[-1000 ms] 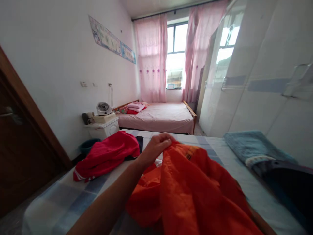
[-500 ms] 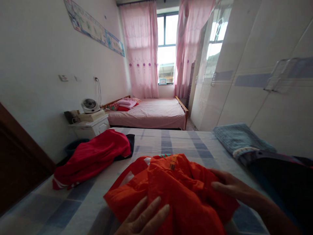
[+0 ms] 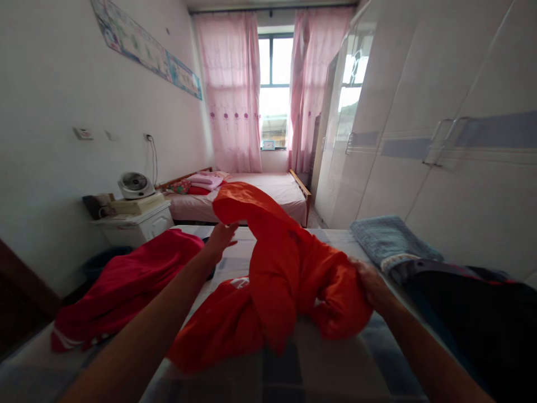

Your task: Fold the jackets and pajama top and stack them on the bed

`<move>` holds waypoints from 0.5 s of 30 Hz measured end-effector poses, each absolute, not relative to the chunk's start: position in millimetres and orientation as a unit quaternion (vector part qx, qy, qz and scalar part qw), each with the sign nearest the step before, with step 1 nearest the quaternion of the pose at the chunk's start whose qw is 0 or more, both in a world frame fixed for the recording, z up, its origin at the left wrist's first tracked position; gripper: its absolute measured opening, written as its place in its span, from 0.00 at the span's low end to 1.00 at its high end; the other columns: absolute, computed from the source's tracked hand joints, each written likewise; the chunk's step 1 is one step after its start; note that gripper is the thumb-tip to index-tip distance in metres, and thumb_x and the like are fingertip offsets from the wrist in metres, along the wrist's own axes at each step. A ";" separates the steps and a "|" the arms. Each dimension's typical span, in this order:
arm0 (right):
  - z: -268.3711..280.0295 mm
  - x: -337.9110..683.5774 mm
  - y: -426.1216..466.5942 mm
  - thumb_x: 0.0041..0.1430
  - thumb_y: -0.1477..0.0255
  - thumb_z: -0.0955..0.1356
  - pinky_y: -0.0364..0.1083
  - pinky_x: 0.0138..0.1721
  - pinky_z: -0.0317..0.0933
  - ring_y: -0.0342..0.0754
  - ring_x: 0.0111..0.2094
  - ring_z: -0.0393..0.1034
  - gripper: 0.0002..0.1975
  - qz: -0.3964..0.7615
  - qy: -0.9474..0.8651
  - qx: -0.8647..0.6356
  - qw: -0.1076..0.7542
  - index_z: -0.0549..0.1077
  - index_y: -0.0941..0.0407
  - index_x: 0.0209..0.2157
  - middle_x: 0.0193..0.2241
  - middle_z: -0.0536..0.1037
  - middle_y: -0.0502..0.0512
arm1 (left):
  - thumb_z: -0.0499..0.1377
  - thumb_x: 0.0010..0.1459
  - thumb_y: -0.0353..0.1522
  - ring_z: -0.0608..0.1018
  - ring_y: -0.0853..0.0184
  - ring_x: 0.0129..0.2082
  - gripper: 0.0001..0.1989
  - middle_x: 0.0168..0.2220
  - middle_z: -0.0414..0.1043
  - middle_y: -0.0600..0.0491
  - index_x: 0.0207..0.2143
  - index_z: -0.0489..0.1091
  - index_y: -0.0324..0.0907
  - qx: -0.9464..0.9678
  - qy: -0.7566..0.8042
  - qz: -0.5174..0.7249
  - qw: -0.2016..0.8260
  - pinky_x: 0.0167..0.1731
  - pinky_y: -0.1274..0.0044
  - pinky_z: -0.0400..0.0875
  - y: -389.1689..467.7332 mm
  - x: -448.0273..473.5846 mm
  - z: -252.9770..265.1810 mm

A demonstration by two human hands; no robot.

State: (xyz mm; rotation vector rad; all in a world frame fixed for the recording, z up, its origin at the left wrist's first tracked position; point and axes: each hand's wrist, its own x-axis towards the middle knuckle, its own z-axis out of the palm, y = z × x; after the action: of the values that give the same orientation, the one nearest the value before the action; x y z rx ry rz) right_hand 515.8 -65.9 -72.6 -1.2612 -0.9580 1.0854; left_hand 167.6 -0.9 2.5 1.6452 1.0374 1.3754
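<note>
A bright orange garment (image 3: 277, 263), thin and crumpled, is lifted partly off the bed in front of me; its exact kind is hard to tell. My left hand (image 3: 222, 240) is stretched forward and pinches its raised far edge at the left. On the opposite side, my right hand (image 3: 371, 282) grips a bunched part of the same cloth, with some fingers hidden behind it. The lower left part of the garment still rests on the checked bed sheet (image 3: 293, 369).
Left of the garment lies a red piece of clothing (image 3: 138, 280) with white stripes. A folded blue-grey cloth (image 3: 390, 240) and a black item (image 3: 474, 313) are on the right. Beyond stand a nightstand (image 3: 146, 224) with a fan (image 3: 135, 184), a pink bed (image 3: 268, 193) and a tall wardrobe (image 3: 403, 184).
My left hand has gone from lying on the garment near me to its far edge, raising it. My right hand now grips the cloth, which has been pulled up and turned.
</note>
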 end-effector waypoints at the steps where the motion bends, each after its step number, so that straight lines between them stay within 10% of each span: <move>1: -79.3 520.7 -70.6 0.54 0.58 0.65 0.50 0.51 0.63 0.53 0.48 0.70 0.18 0.475 -0.407 -0.553 0.550 0.73 0.56 0.39 0.42 0.79 0.56 | 0.56 0.59 0.39 0.76 0.63 0.38 0.15 0.40 0.72 0.48 0.42 0.70 0.38 0.652 0.425 0.506 0.373 0.38 0.67 0.72 -6.2 164.8 -4.3; 5: -96.7 537.5 -103.1 0.55 0.54 0.63 0.51 0.52 0.61 0.55 0.49 0.69 0.23 0.567 -0.418 -0.545 0.455 0.74 0.57 0.42 0.46 0.76 0.59 | 0.60 0.51 0.43 0.71 0.52 0.51 0.20 0.49 0.72 0.47 0.46 0.73 0.47 0.722 0.461 0.381 0.348 0.52 0.62 0.64 -70.2 138.0 -61.0; 8: -101.6 533.1 -117.8 0.55 0.58 0.65 0.51 0.53 0.60 0.54 0.49 0.70 0.22 0.616 -0.442 -0.499 0.420 0.73 0.58 0.45 0.46 0.76 0.59 | 0.67 0.37 0.44 0.64 0.46 0.58 0.44 0.60 0.59 0.46 0.59 0.60 0.51 0.824 0.467 0.278 0.161 0.54 0.59 0.61 -112.9 120.7 -107.4; 12: -99.6 509.4 -105.4 0.52 0.62 0.69 0.53 0.47 0.65 0.54 0.39 0.75 0.18 0.619 -0.430 -0.492 0.435 0.73 0.60 0.41 0.37 0.80 0.59 | 0.55 0.55 0.37 0.76 0.54 0.46 0.16 0.46 0.75 0.48 0.46 0.72 0.49 0.811 0.511 0.236 0.160 0.48 0.65 0.67 -111.9 128.7 -102.1; 15: -72.6 498.2 -85.7 0.48 0.66 0.70 0.48 0.39 0.68 0.50 0.33 0.75 0.14 0.551 -0.409 -0.494 0.534 0.72 0.57 0.37 0.31 0.80 0.54 | 0.52 0.58 0.39 0.77 0.58 0.39 0.14 0.37 0.77 0.49 0.39 0.74 0.44 0.761 0.481 0.307 0.308 0.41 0.71 0.70 -91.2 145.1 -49.0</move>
State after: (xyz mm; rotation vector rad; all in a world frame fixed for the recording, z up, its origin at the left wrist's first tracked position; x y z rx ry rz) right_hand 498.2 -85.7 -72.6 -1.1770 -0.9755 1.3120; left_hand 145.1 -91.2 -49.0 2.0131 1.2722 0.8109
